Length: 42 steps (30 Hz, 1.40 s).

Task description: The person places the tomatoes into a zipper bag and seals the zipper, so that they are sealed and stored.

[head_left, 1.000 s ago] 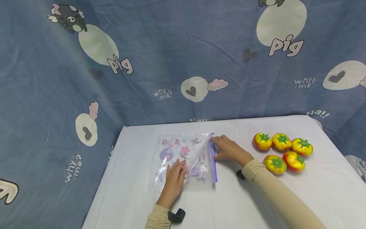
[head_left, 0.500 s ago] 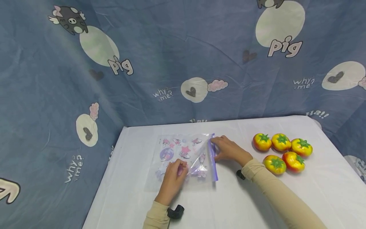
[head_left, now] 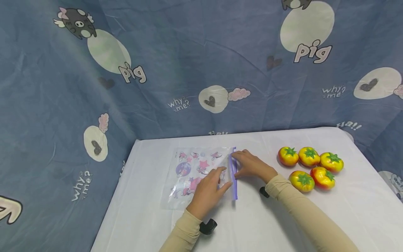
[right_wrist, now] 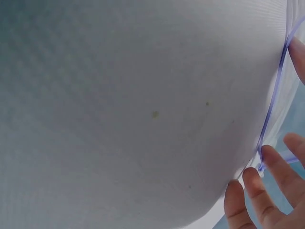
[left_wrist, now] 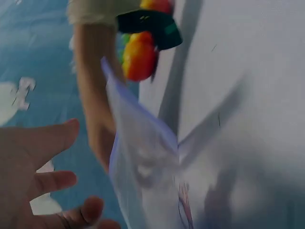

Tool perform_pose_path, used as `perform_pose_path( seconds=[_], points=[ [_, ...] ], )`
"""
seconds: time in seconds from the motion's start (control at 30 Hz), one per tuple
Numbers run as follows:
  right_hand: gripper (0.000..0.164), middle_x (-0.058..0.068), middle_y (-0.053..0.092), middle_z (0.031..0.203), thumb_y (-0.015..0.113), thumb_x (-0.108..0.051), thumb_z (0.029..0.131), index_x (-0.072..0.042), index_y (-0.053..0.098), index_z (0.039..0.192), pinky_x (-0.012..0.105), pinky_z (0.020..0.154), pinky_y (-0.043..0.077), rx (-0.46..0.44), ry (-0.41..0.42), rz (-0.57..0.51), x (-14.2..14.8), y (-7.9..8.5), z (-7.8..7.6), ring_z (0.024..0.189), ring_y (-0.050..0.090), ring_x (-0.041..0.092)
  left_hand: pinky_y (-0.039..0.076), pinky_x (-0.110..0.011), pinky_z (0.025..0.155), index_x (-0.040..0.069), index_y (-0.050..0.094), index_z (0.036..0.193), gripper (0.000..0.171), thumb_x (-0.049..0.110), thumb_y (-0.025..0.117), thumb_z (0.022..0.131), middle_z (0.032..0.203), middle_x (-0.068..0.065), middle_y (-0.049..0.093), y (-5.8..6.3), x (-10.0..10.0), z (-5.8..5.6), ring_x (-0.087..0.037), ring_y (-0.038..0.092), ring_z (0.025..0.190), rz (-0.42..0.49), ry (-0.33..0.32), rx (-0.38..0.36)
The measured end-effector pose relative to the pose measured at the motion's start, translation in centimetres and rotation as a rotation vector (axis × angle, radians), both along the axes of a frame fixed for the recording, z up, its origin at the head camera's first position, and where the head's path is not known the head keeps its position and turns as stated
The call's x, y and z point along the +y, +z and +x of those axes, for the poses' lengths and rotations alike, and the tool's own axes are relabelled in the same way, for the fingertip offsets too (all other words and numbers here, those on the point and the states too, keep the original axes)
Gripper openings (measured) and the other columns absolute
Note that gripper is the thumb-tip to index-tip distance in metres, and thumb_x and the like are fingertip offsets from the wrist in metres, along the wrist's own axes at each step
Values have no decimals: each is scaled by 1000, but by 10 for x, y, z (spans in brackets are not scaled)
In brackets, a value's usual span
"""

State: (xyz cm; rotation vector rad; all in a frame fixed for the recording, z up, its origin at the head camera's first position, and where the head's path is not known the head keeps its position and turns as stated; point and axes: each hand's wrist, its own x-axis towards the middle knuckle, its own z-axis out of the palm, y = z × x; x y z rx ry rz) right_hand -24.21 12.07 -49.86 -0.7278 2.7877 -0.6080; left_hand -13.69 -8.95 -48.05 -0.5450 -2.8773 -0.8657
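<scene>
A clear zip bag (head_left: pixel 183 169) with pink and purple prints lies on the white table, its purple zip strip (head_left: pixel 234 189) along the right side. My left hand (head_left: pixel 207 190) is over the bag near the strip, thumb and fingers spread apart. In the left wrist view, the left hand (left_wrist: pixel 45 176) is beside the raised zip edge (left_wrist: pixel 138 112), with a gap between them. At the upper part of the strip, my right hand (head_left: pixel 252 166) touches the edge. The right wrist view shows its spread fingertips (right_wrist: pixel 252 177) against that edge; part of the thumb is out of view.
Several red-yellow toy fruits with green leaf tops, one of them a tomato-like fruit (head_left: pixel 322 177), stand in two rows on the table (head_left: pixel 252 224) at the right. Behind the table hangs a blue printed cloth (head_left: pixel 157 105). A black wrist device (head_left: pixel 207 226) is at the left cuff.
My left hand has left the middle of the bag, moving right toward the zip strip, and its thumb and fingers have spread apart. The right hand stays at the strip.
</scene>
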Motion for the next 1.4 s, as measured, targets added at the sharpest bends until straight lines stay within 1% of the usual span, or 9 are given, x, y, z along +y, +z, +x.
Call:
perform_pose_path(
  seconds=[0.13,0.3,0.5,0.77,0.9,1.0,1.1,1.27,1.4],
  points=[
    [85,17,55,152,91,-30,75,-5,53,148,57,113,45,3,6,-2,1,-2,0,139,48,38,45,-26,56,21,53,149,61,49,67,97,102,-4,63,-1,19,-4,-11,53,67,-183,-35,14],
    [90,18,53,153,93,-35,73,-4,53,148,56,115,43,-5,12,-9,3,-3,-2,142,45,39,47,-30,54,19,66,127,39,39,72,94,96,-3,63,-4,36,-8,-16,59,69,-317,-61,20],
    [96,18,53,152,94,-39,69,-3,53,147,55,115,44,5,29,-11,4,-3,-2,141,46,40,44,-32,50,12,66,105,19,21,71,88,88,-5,63,-7,44,-9,-20,62,68,-345,-41,52],
    [96,16,52,154,94,-40,69,-6,52,149,55,115,43,-8,33,5,4,-3,-1,142,45,38,52,-37,53,12,72,106,28,19,77,79,87,-11,69,-7,47,-4,-28,68,69,-389,28,50],
    [96,16,53,154,94,-42,69,-7,53,148,56,113,45,8,39,10,6,-3,-1,140,46,38,54,-38,55,8,73,106,35,22,82,75,88,-11,68,-8,47,0,-29,69,70,-442,28,30],
    [97,17,53,153,95,-43,68,-7,53,148,56,112,46,14,41,10,6,-3,0,140,46,38,56,-38,55,3,70,101,36,21,85,75,88,-12,65,-9,44,1,-29,68,69,-438,26,26],
    [98,17,52,154,95,-43,68,-7,53,148,56,112,46,17,44,6,7,-3,0,140,47,38,58,-39,58,-3,69,104,40,20,87,77,94,-14,64,-9,41,0,-31,69,69,-380,36,5],
    [102,18,52,154,95,-44,67,-8,50,151,55,112,46,23,43,3,8,-5,-1,138,47,38,61,-39,64,-11,61,127,62,17,87,79,114,-19,63,-12,34,-4,-35,70,72,-270,63,-60],
    [105,19,52,154,95,-45,67,-8,48,153,55,112,46,29,48,-6,8,-5,0,138,48,38,62,-41,69,-8,52,142,77,16,88,78,129,-19,60,-18,27,-7,-36,71,76,-189,96,-86]
  ],
)
